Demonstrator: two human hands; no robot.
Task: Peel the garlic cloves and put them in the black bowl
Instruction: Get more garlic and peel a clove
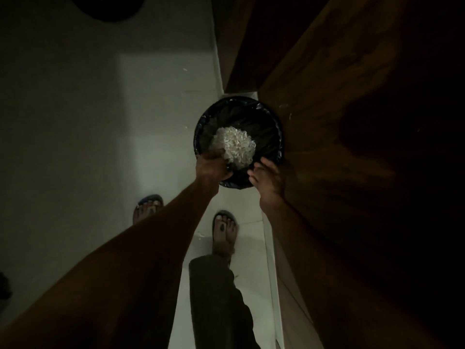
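Left hand (214, 165) gripping bin (273, 127) near rim; right hand (268, 176) open beside. Peels (235, 144) heaped inside. Risk: tipping bin, scattering peels on floor (163, 109).

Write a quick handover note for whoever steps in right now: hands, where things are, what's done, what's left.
Left hand: curled over the near rim of the round black bin lined with a black plastic bag, apparently gripping it.
Right hand: open, fingers spread at the bin's near right edge, holding nothing.
The bin stands on the pale tiled floor beside a dark wooden cabinet. A heap of white papery garlic skins lies inside it.
Done: the skins look dumped.
Left: cannot judge; no cloves or black bowl in view, and the scene is dim. Check the worktop.
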